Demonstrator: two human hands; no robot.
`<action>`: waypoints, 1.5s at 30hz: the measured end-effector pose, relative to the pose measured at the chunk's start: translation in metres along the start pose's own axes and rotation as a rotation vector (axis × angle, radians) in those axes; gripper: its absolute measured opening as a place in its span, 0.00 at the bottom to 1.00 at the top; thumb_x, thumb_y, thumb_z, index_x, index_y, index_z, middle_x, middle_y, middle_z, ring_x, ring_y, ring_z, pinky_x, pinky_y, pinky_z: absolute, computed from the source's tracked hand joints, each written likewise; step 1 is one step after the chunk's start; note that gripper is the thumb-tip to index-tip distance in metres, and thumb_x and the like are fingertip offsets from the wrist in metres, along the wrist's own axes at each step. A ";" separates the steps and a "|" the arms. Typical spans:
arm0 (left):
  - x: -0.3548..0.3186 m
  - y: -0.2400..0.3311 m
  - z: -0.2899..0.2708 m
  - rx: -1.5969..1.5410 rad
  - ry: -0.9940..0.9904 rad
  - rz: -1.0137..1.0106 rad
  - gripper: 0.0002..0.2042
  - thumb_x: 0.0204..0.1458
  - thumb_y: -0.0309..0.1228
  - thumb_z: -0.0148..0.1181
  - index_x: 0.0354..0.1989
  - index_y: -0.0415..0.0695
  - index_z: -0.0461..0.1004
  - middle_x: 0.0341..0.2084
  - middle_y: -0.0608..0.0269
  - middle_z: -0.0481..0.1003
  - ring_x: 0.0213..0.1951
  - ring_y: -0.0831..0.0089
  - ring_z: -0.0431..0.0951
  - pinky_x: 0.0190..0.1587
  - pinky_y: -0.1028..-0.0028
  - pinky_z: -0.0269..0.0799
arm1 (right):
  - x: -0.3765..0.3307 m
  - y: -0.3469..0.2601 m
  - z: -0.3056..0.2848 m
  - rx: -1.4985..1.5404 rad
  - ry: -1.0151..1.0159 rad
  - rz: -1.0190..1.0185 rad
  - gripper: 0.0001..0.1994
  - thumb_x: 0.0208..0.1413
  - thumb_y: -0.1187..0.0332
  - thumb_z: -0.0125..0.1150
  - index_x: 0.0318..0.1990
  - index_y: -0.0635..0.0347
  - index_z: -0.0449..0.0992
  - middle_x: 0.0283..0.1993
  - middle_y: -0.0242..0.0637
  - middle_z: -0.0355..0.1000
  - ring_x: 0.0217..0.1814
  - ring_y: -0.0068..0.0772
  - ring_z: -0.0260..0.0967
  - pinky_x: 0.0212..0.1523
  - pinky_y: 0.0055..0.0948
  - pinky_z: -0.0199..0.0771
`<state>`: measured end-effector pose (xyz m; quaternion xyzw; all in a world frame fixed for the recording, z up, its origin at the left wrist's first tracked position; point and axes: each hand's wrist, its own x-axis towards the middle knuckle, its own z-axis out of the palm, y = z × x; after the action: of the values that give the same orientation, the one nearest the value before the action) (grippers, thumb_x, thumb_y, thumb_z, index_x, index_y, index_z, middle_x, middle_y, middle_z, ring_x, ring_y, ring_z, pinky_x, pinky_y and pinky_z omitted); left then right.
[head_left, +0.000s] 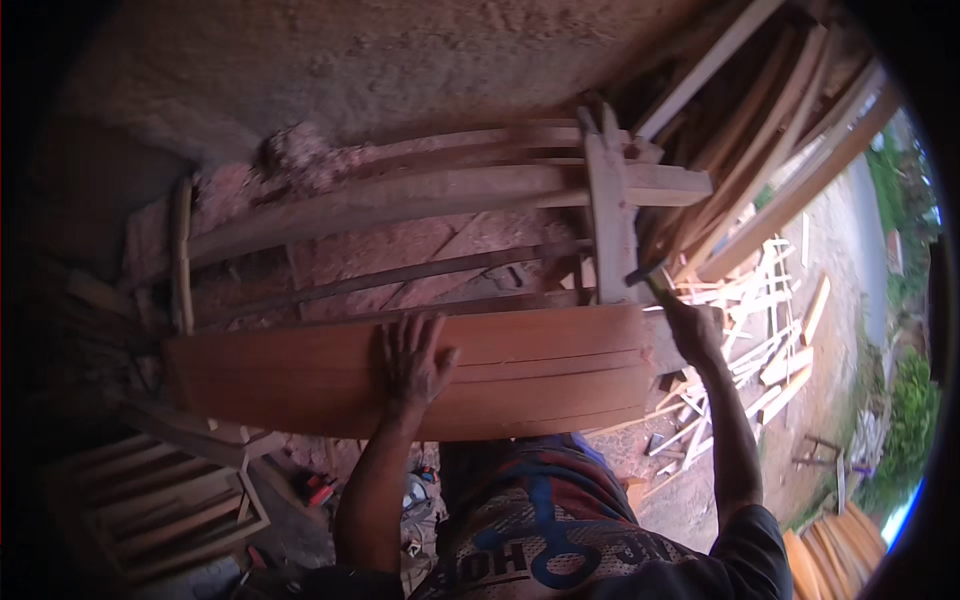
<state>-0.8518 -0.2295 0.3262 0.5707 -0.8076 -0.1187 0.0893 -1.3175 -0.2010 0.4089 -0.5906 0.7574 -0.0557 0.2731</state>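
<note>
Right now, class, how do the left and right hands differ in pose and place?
The left hand is open on the board, while the right hand is closed round the hammer. The left hand is near the board's middle, the right hand past its right end. Both are bare.

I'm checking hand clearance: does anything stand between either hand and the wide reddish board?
Nothing visible separates the left hand from the board: it rests spread on top. Between the right hand, gripping a hammer, and the board's right end, part of a wooden rail shows; its height is unclear.
</note>
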 end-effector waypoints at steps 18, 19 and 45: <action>0.011 0.005 -0.015 -0.103 0.157 0.081 0.24 0.49 0.42 0.67 0.56 0.51 0.75 0.55 0.58 0.72 0.57 0.51 0.69 0.63 0.43 0.57 | -0.064 0.270 0.135 0.095 0.411 0.021 0.21 0.67 0.54 0.52 0.54 0.64 0.74 0.45 0.40 0.76 0.41 0.39 0.76 0.41 0.38 0.77; 0.007 0.003 -0.018 -0.063 0.122 0.073 0.26 0.50 0.41 0.66 0.58 0.48 0.74 0.58 0.56 0.70 0.60 0.50 0.67 0.66 0.40 0.54 | -0.058 0.238 0.140 0.162 0.295 0.123 0.21 0.67 0.51 0.52 0.53 0.61 0.73 0.39 0.46 0.77 0.41 0.46 0.77 0.41 0.43 0.75; -0.008 -0.005 -0.016 0.054 0.047 0.029 0.32 0.55 0.51 0.61 0.67 0.53 0.68 0.64 0.56 0.66 0.70 0.52 0.59 0.73 0.41 0.45 | 0.120 -0.043 0.042 -0.493 -0.660 -0.049 0.10 0.50 0.67 0.60 0.31 0.65 0.83 0.34 0.47 0.82 0.36 0.42 0.84 0.36 0.43 0.84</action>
<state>-0.8399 -0.2249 0.3402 0.5636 -0.8165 -0.0821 0.0947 -1.2789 -0.3148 0.3491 -0.6424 0.6055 0.3134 0.3501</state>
